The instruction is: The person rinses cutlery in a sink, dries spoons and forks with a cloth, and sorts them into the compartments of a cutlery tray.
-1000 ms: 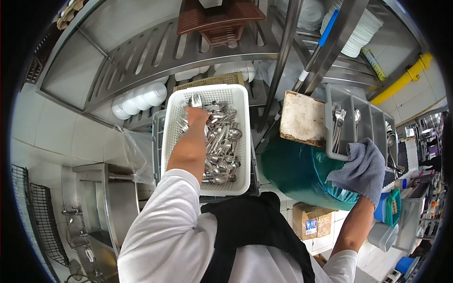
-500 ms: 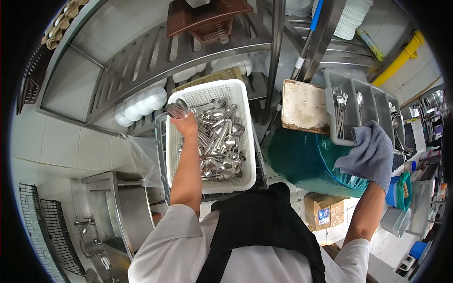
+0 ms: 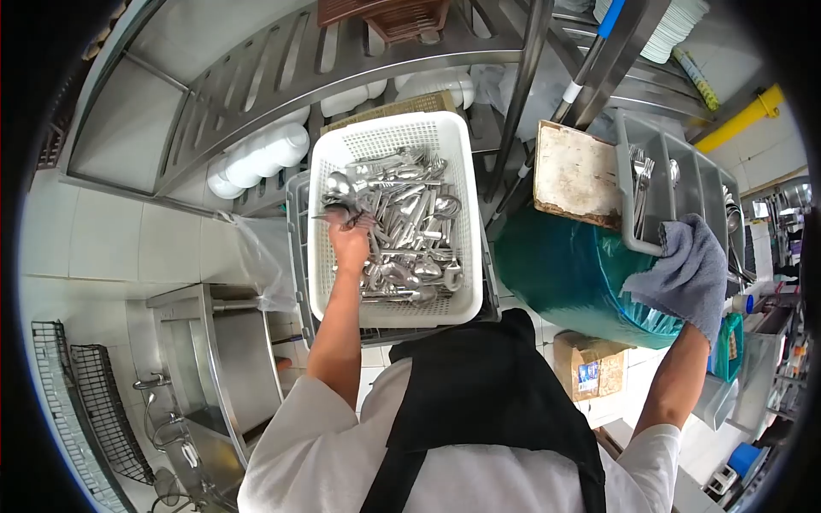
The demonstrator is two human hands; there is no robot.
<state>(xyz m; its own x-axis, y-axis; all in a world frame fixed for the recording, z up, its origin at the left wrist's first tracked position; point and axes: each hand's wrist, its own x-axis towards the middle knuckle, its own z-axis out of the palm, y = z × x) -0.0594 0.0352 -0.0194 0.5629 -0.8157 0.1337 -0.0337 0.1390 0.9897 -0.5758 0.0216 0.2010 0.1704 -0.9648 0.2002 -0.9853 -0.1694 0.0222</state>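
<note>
My left hand (image 3: 349,245) reaches over the left side of a white perforated basket (image 3: 321,282) and is closed on a few spoons (image 3: 339,211), blurred by motion. Loose metal cutlery (image 3: 415,218), spoons and forks among it, is heaped in the basket. A grey towel (image 3: 680,265) covers my right hand, with only the wrist (image 3: 689,349) showing below it. That hand holds the towel up against the near edge of a grey cutlery tray (image 3: 643,248), its fingers hidden. Forks (image 3: 641,175) lie in the tray's left compartment, a spoon (image 3: 674,173) in another.
Under the tray stands a large green-lined bin (image 3: 556,265), with a worn white board (image 3: 577,171) beside the tray. White bowls (image 3: 261,158) sit beneath the slatted metal shelf (image 3: 282,94). A steel sink (image 3: 214,359) is at the lower left, a cardboard box (image 3: 590,368) on the floor.
My left hand has moved from the basket's left rim inward and lower over the cutlery, still with spoons in it. The camera view has shifted slightly; my right hand stays at the tray with the towel.
</note>
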